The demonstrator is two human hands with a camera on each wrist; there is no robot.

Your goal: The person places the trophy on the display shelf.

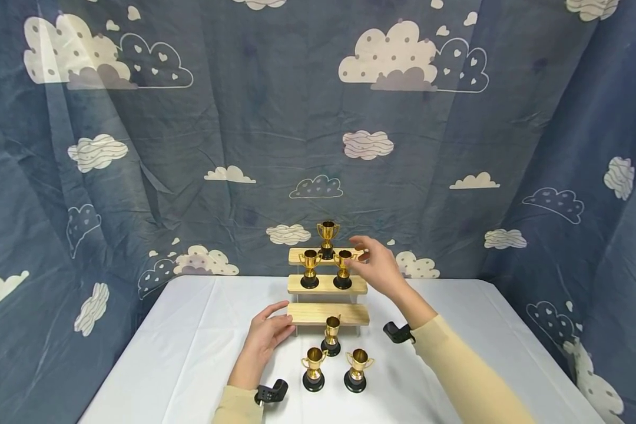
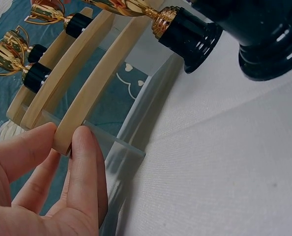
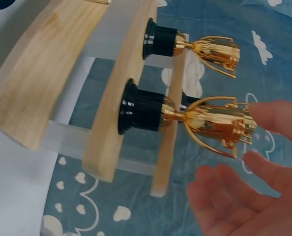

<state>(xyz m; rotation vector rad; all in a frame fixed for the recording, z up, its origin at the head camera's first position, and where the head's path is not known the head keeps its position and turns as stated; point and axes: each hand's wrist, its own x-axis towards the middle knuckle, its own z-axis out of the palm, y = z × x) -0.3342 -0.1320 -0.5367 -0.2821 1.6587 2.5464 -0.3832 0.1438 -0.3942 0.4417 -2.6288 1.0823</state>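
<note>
A three-tier display stand has pale wooden shelves on clear supports. My left hand pinches the left end of its lowest shelf between thumb and fingers. One gold trophy cup with a black base stands on the top shelf. Two more, a left trophy and a right trophy, stand upright on the middle shelf. My right hand is at the right trophy, thumb and fingers spread apart, with fingertips right at the cup's rim.
In front of the stand, three more trophies stand on the white tabletop: one close to the lowest shelf, one at front left and one at front right. A blue cloud-patterned curtain hangs behind and at both sides.
</note>
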